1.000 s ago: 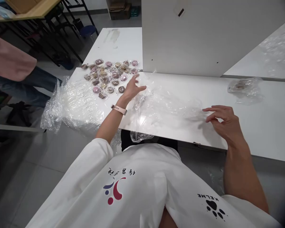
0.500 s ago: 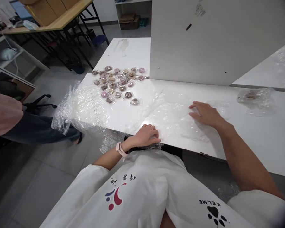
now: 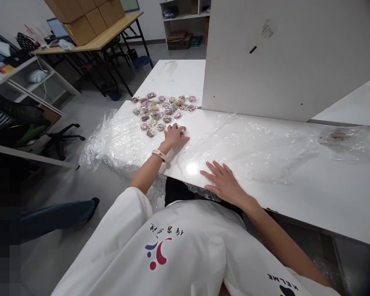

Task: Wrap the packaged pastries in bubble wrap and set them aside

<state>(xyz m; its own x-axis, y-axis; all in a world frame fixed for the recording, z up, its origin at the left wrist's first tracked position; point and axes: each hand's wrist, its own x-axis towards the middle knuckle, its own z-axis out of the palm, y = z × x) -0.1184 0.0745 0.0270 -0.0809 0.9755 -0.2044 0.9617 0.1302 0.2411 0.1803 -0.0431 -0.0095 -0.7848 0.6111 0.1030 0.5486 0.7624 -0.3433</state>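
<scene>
Looks like pickup: left hand (image 3: 174, 136) splayed at the sweets (image 3: 154, 108), needs a pinch, right hand (image 3: 224, 184) wide near the desk (image 3: 323, 201) front edge.

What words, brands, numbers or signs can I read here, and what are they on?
"KELME": on the white shirt, upside down in this view.
Characters by the shirt's coloured logo: upside down, too small and stylised to read surely.
Faint lines on the upright panel: too blurred to read.
Wrapped pieces and clear bags: any print is too small.
</scene>
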